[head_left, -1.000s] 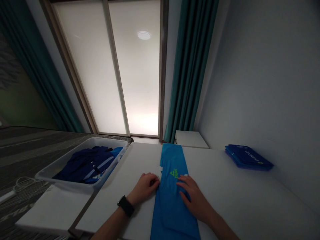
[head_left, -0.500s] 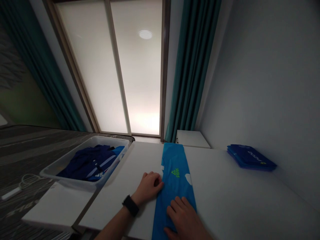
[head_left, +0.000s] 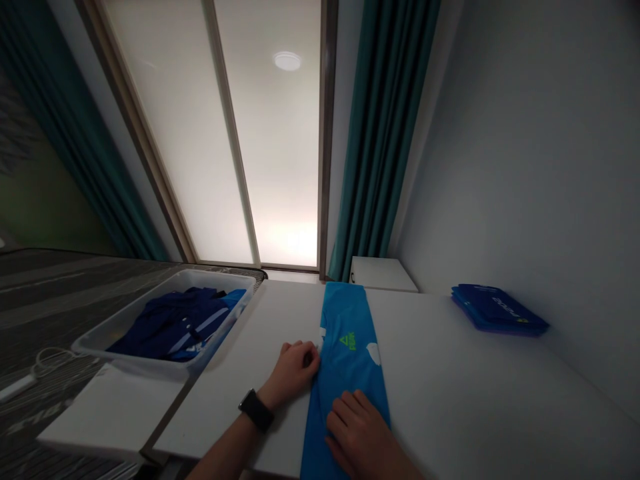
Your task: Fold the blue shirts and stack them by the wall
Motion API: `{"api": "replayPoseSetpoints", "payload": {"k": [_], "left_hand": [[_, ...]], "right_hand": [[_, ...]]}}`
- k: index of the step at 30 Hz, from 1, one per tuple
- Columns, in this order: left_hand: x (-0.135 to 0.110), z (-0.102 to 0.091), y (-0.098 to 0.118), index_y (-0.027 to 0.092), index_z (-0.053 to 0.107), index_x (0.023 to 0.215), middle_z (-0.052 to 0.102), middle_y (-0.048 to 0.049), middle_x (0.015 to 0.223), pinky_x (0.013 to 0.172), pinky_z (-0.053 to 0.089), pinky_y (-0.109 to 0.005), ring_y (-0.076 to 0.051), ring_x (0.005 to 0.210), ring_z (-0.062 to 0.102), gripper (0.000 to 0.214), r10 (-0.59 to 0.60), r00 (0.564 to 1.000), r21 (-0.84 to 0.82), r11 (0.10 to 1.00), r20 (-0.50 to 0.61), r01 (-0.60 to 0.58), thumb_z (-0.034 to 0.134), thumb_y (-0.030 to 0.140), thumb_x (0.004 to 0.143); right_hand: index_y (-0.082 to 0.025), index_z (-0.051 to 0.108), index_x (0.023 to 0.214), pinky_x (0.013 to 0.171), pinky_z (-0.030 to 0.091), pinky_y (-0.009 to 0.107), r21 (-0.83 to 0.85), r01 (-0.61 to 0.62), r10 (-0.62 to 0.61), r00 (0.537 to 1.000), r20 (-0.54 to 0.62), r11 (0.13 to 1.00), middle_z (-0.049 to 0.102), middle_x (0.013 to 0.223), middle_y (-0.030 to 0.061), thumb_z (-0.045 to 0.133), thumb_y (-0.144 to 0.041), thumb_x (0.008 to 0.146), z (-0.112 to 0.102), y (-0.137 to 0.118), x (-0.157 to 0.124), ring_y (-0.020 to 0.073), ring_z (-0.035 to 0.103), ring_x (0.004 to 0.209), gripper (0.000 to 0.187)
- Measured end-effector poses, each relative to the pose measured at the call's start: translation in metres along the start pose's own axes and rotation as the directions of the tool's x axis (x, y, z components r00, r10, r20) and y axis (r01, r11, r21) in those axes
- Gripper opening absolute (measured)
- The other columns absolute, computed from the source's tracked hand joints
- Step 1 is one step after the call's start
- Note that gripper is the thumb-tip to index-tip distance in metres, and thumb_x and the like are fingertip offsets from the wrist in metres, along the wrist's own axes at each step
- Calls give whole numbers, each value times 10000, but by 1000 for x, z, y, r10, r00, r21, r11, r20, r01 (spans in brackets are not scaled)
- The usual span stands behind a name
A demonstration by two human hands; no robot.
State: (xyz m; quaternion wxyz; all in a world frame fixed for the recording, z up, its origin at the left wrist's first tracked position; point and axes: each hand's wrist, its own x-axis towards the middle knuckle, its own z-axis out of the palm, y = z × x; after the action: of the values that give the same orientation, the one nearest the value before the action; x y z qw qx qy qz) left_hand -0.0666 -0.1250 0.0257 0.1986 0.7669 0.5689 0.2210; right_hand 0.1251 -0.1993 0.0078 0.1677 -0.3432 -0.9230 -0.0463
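Note:
A bright blue shirt (head_left: 350,373), folded into a long narrow strip with a green logo and white patches, lies lengthwise on the white table (head_left: 450,400). At its left edge my left hand (head_left: 295,365) is curled, thumb and fingertips pinched at the fabric. A dark watch (head_left: 256,411) is on that wrist. My right hand (head_left: 357,427) rests on top of the lower part of the strip, its fingers stretched over the cloth and slightly bent. The near end of the shirt runs out of the bottom of the view.
Left of the table, a translucent bin (head_left: 200,360) holds dark blue clothes (head_left: 170,320). A stack of folded blue garments (head_left: 500,310) sits at the right by the wall. Beyond the far edge stands a white cabinet (head_left: 383,275). A white power strip (head_left: 17,388) lies at far left.
The view has shifted slightly. Both hands stay in nearly the same places on the shirt, the right one's fingers drawn a little closer together.

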Motion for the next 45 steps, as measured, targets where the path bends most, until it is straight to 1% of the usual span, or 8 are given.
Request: {"api": "replayPoseSetpoints", "payload": {"k": [7,11,18,23,28,33,39,45], "left_hand": [[-4,-1,-4,197,605,826,652,-13,773,789,375,-358,-195,772,579,176,25,997,0,1000,-76,-25,462,255,910],[-16,-9,2,196,631,913,671,-64,950,858,433,-363,-211,918,591,197,255,958,-52,963,-134,-264,437,222,937],[-47,-12,18,234,545,1339,558,-88,1387,1083,395,-433,-255,1273,501,422,491,868,4,870,77,-493,566,286,921],[-60,-23,25,257,489,1401,493,-52,1472,1176,304,-420,-216,1361,439,420,563,804,-28,822,192,-569,477,270,982],[-66,-22,39,252,212,1552,286,-50,1587,1202,258,-436,-238,1448,296,629,517,790,-18,840,330,-542,480,345,991],[-67,-14,32,259,169,1560,215,-58,1602,1205,232,-459,-261,1457,261,651,511,782,11,835,358,-550,474,364,994],[-74,-32,26,265,187,1557,183,-70,1611,1211,143,-514,-302,1474,195,781,554,691,-24,788,464,-615,535,560,924],[-84,-29,30,256,169,1556,263,-49,1595,1219,179,-439,-243,1462,258,760,569,646,33,737,509,-675,591,321,927]], "right_hand": [[-213,597,919,860,418,319,169,-3,-24,988,153,986,662,1031,7,671,-300,870,-5,3,-4,192,571,953,125],[-225,636,1006,928,423,316,335,-22,-16,994,112,942,670,1114,11,657,-282,878,-15,5,-12,189,576,1043,141],[-212,642,1112,995,454,323,480,-159,112,986,125,863,666,1170,54,553,-173,913,-51,17,-20,186,590,1107,222],[-210,635,1135,1062,442,372,399,-173,144,984,101,901,624,1303,84,513,-202,933,-48,31,-39,210,553,1232,235],[-219,613,1210,1088,431,382,318,-142,126,990,70,938,568,1391,92,560,-263,917,-31,37,-61,220,520,1288,302],[-220,589,1283,1125,381,371,212,40,-47,999,27,976,540,1425,81,580,-371,922,-27,42,-68,217,485,1322,392],[-186,423,1457,1146,335,300,-99,257,-266,961,-80,961,543,1424,60,577,-400,940,-24,43,-66,172,442,1348,580],[-161,560,1340,1174,300,340,-308,279,-345,921,-184,910,589,1378,31,506,-431,974,-16,36,-66,185,478,1307,459]]}}
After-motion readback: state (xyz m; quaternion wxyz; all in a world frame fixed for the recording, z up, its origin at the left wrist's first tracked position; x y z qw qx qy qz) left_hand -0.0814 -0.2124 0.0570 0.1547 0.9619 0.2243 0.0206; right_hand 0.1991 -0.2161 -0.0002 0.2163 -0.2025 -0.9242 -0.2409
